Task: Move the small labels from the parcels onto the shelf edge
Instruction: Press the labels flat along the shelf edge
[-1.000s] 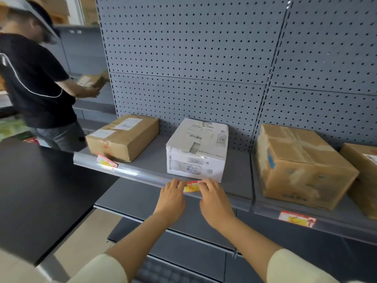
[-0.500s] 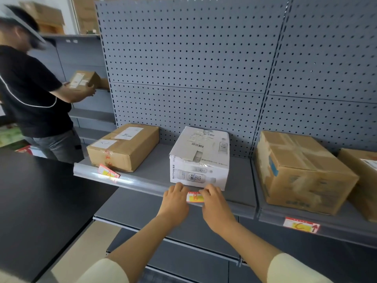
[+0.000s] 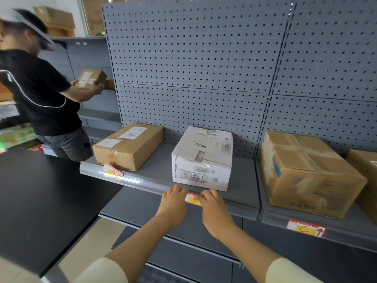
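Observation:
A small red and yellow label [image 3: 192,199] lies against the clear strip of the shelf edge [image 3: 142,183], just below a white parcel [image 3: 202,158]. My left hand [image 3: 173,203] pinches the label's left end with curled fingers. My right hand [image 3: 214,209] pinches its right end. Only the label's middle shows between them. Another label [image 3: 113,170] sits tilted on the strip before a brown parcel [image 3: 128,146]. A third label [image 3: 305,229] is in the strip under a big brown parcel [image 3: 306,172].
A further brown parcel [image 3: 365,170] shows at the far right. A grey pegboard [image 3: 193,68] backs the shelf. To the left, a person in a black shirt [image 3: 38,94] holds a small box [image 3: 90,78]. A black table [image 3: 36,201] stands at the lower left.
The label has gone from slightly askew to lying along the strip, with both hands staying on its ends. The person at the left has lifted a small box higher.

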Motion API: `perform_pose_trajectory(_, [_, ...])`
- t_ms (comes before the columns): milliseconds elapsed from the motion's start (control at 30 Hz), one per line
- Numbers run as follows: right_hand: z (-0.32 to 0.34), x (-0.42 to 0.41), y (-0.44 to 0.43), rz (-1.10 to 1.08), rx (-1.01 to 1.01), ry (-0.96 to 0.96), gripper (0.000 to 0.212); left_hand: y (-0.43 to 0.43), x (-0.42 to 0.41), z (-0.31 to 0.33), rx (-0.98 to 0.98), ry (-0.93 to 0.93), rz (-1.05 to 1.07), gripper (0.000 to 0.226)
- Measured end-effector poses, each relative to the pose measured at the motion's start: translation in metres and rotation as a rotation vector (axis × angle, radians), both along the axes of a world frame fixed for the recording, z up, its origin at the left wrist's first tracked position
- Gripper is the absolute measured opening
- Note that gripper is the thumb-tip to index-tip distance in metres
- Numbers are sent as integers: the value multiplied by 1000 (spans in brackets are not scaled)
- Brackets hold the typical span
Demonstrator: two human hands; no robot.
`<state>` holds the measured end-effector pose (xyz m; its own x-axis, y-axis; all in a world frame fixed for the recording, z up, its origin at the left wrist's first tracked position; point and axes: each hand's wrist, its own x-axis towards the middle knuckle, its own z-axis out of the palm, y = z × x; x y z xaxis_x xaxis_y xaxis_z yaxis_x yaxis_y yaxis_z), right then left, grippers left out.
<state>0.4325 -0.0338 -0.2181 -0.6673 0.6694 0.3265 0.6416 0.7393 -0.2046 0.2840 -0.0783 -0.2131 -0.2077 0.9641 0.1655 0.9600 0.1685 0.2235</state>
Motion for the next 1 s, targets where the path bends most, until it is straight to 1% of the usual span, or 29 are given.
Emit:
perform_pose_trajectory(200, [-1,1,-1,12,-37,18,49,2,3,-2,12,15,8,48])
perform_pose_trajectory(367, [-6,-3,-2,-3,3,9,51,-1,-2,-5,32,-19,2,52])
perform_pose_trajectory(467, [-9,-11,-4,-65,52,-5,50,-7,-8,-8,39,-31,-22,56])
perform_pose_trajectory(567, [-15,-25,-7,-152,70,45,46,-13,-22,-11,44,-46,-10,58])
perform_pose_trajectory(633, [-17,-37,-10,-135,83,61,46,-16,-40,-11,75,-49,15,54])
perform_pose_trajectory(733, [-18,-69,-15,-85,102,32,45,-24,-80,-9,134,-26,51,46])
perform_pose_trajectory(900, [-20,-149,-26,1,100,37,42,-39,-164,-4,226,8,179,55])
perform_pose_trajectory(1000, [-17,-213,-29,23,97,57,41,-45,-227,3,247,-17,252,60])
